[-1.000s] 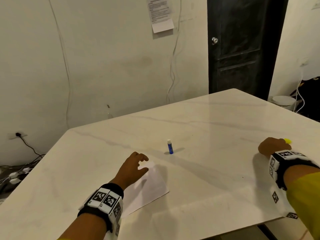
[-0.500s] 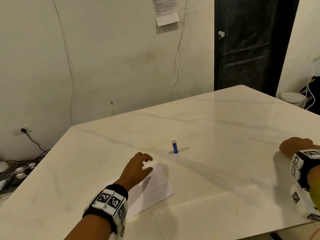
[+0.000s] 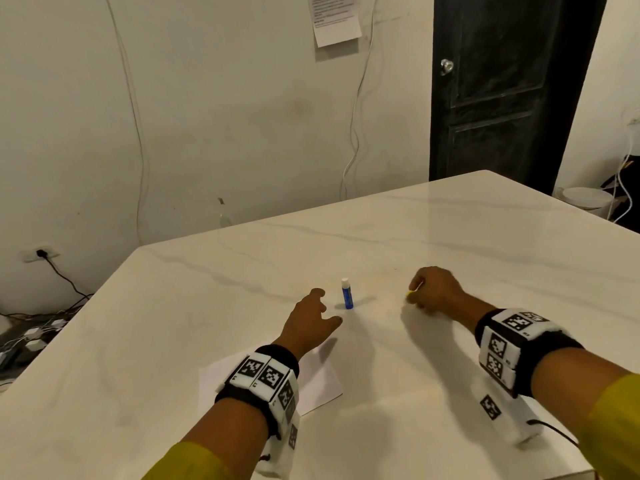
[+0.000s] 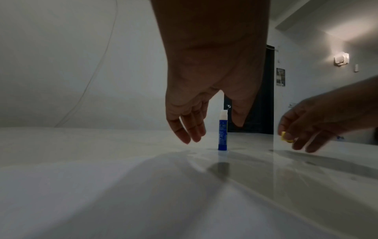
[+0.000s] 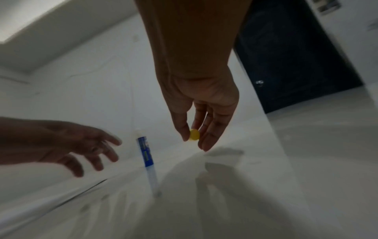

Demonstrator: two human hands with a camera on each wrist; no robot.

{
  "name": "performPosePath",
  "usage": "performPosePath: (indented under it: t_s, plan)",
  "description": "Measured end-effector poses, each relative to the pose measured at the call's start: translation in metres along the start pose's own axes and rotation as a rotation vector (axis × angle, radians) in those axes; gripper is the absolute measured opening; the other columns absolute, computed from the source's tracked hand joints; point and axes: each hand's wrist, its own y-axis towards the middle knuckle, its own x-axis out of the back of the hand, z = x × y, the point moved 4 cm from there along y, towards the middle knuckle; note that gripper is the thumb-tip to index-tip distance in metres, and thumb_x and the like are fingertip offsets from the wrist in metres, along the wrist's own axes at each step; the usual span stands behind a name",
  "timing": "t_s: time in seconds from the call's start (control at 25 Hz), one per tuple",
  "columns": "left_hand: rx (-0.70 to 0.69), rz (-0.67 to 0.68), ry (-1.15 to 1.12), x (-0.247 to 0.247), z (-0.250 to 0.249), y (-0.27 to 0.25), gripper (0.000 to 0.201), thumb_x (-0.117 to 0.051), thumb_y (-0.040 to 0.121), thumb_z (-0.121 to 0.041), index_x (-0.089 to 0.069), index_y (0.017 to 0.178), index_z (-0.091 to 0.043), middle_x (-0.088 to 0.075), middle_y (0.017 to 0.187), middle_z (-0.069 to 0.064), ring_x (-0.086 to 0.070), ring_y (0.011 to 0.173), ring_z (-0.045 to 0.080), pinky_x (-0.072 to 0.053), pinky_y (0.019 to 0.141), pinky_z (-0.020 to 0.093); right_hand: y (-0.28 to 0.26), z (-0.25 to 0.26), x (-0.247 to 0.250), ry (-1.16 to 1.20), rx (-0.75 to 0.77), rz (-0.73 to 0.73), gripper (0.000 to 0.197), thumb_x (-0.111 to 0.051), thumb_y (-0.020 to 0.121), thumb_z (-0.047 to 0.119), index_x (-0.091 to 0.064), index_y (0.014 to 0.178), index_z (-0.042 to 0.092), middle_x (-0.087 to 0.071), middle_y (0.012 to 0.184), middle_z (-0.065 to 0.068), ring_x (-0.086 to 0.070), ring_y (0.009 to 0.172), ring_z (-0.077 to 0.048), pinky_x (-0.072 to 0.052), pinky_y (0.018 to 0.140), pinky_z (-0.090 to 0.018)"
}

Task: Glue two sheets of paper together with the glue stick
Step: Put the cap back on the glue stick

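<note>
A blue glue stick (image 3: pixel 347 293) with bare white glue at its top stands upright and uncapped on the white marble table (image 3: pixel 485 244). My left hand (image 3: pixel 320 311) hovers just left of the stick (image 4: pixel 222 131), fingers spread and holding nothing. My right hand (image 3: pixel 424 292) is right of the stick and pinches a small yellow cap (image 5: pixel 194 134) between thumb and fingers. The cap (image 4: pixel 285 136) also shows in the left wrist view. White paper (image 3: pixel 322 379) lies flat on the table under my left wrist.
A wall with hanging cables runs behind the table's far edge. A black door (image 3: pixel 502 84) stands at the back right. A power strip and plugs (image 3: pixel 31 341) lie on the floor at the left.
My left hand left the paper and moved forward beside the glue stick. My right hand came in from the far right with the yellow cap.
</note>
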Motion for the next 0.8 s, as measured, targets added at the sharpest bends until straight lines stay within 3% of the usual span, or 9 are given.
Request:
performPosePath:
  t_s: [0.04, 0.12, 0.28, 0.36, 0.44, 0.52, 0.6, 0.72, 0.8]
  plan:
    - [0.009, 0.026, 0.029, -0.002, -0.003, 0.005, 0.071, -0.064, 0.086, -0.03, -0.027, 0.144, -0.011, -0.05, 0.135, 0.011, -0.051, 0.121, 0.026, -0.04, 0.101, 0.034, -0.002, 0.017, -0.012, -0.021, 0.042, 0.067, 0.005, -0.07, 0.078, 0.008, -0.065, 0.08, 0.01, -0.066, 0.092, -0.015, -0.061, 0.079, -0.027, -0.055, 0.074, -0.035]
    - [-0.002, 0.039, 0.059, -0.003, -0.009, 0.012, 0.077, -0.063, 0.087, -0.029, -0.019, 0.147, -0.01, -0.042, 0.143, 0.011, -0.046, 0.128, 0.027, -0.039, 0.105, 0.035, -0.002, 0.036, -0.031, -0.214, 0.111, 0.146, 0.019, -0.066, 0.081, 0.011, -0.069, 0.098, 0.002, -0.068, 0.106, -0.014, -0.064, 0.094, -0.027, -0.052, 0.082, -0.034]
    - [0.004, -0.059, -0.097, -0.004, -0.02, 0.024, 0.076, -0.064, 0.086, -0.019, -0.02, 0.147, -0.01, -0.04, 0.143, 0.012, -0.045, 0.129, 0.024, -0.038, 0.101, 0.03, 0.005, 0.04, -0.052, -0.32, 0.144, 0.157, 0.027, -0.061, 0.08, 0.008, -0.066, 0.106, 0.0, -0.065, 0.114, -0.016, -0.063, 0.104, -0.031, -0.046, 0.072, -0.03]
    - [0.018, -0.079, -0.162, -0.007, -0.023, 0.031, 0.08, -0.065, 0.085, -0.014, -0.016, 0.148, -0.01, -0.04, 0.142, 0.014, -0.043, 0.129, 0.025, -0.037, 0.1, 0.03, 0.006, 0.037, -0.056, -0.284, 0.14, 0.161, 0.024, -0.065, 0.078, 0.012, -0.065, 0.099, 0.0, -0.066, 0.109, -0.014, -0.064, 0.097, -0.031, -0.046, 0.068, -0.031]
    - [0.002, -0.072, -0.17, -0.013, -0.025, 0.039, 0.085, -0.066, 0.084, -0.012, -0.011, 0.149, -0.01, -0.042, 0.14, 0.015, -0.045, 0.127, 0.028, -0.037, 0.102, 0.033, 0.008, 0.033, -0.055, -0.196, 0.118, 0.15, 0.02, -0.072, 0.076, 0.02, -0.06, 0.082, 0.005, -0.064, 0.093, -0.011, -0.062, 0.081, -0.028, -0.046, 0.061, -0.028]
    - [-0.013, -0.079, -0.161, -0.019, -0.026, 0.046, 0.084, -0.066, 0.083, -0.009, -0.012, 0.148, -0.008, -0.05, 0.131, 0.015, -0.05, 0.122, 0.029, -0.038, 0.099, 0.031, 0.008, 0.028, -0.056, -0.113, 0.082, 0.154, 0.029, -0.077, 0.072, 0.027, -0.052, 0.074, 0.012, -0.059, 0.083, -0.007, -0.057, 0.075, -0.023, -0.047, 0.063, -0.03]
    - [-0.004, -0.112, -0.179, -0.023, -0.025, 0.051, 0.075, -0.064, 0.084, -0.005, -0.021, 0.145, -0.009, -0.055, 0.122, 0.014, -0.053, 0.115, 0.028, -0.04, 0.093, 0.028, 0.011, 0.026, -0.058, -0.044, 0.058, 0.176, 0.035, -0.08, 0.068, 0.028, -0.048, 0.07, 0.014, -0.053, 0.076, -0.002, -0.056, 0.071, -0.022, -0.047, 0.064, -0.032]
    - [-0.013, -0.169, -0.217, -0.025, -0.022, 0.051, 0.051, -0.058, 0.085, 0.001, -0.043, 0.132, -0.009, -0.059, 0.107, 0.01, -0.058, 0.108, 0.029, -0.04, 0.081, 0.024, 0.015, 0.023, -0.059, 0.092, 0.028, 0.252, 0.033, -0.08, 0.07, 0.019, -0.047, 0.067, 0.015, -0.05, 0.067, -0.001, -0.053, 0.052, -0.017, -0.046, 0.05, -0.024]
    - [-0.041, -0.196, -0.222, -0.023, -0.022, 0.045, 0.042, -0.056, 0.085, 0.001, -0.05, 0.125, -0.01, -0.057, 0.098, 0.004, -0.061, 0.099, 0.027, -0.039, 0.076, 0.021, 0.014, 0.023, -0.057, 0.071, 0.025, 0.27, 0.034, -0.082, 0.067, 0.02, -0.05, 0.077, 0.013, -0.048, 0.069, 0.002, -0.051, 0.058, -0.015, -0.042, 0.048, -0.022]
